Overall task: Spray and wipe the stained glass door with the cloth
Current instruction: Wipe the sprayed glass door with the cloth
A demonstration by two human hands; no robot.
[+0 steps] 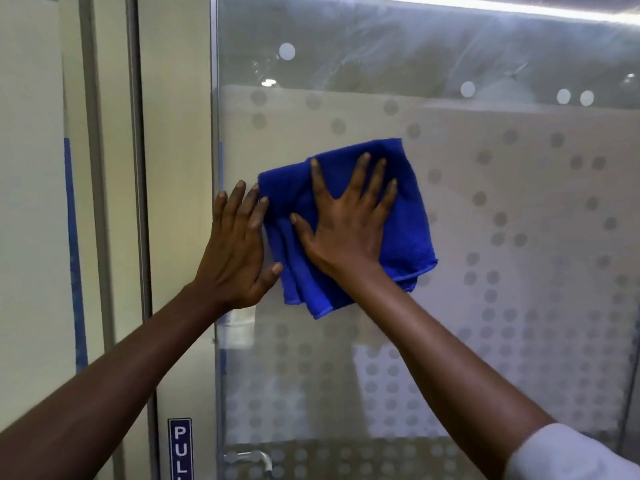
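The glass door (502, 209) fills the right of the view, with a frosted band of grey dots and smeared streaks across its clear upper part. A folded blue cloth (408, 216) lies flat against the glass at mid-height. My right hand (346, 223) presses on the cloth with fingers spread wide. My left hand (239, 247) rests flat on the glass at the door's left edge, fingers together, its fingertips touching the cloth's left border. No spray bottle is in view.
A metal door frame (215, 168) runs vertically left of the glass. Beside it is a cream panel with a blue "PULL" sign (180, 448). A metal handle (256, 459) shows at the bottom. A blue strip (71, 237) runs down the far left panel.
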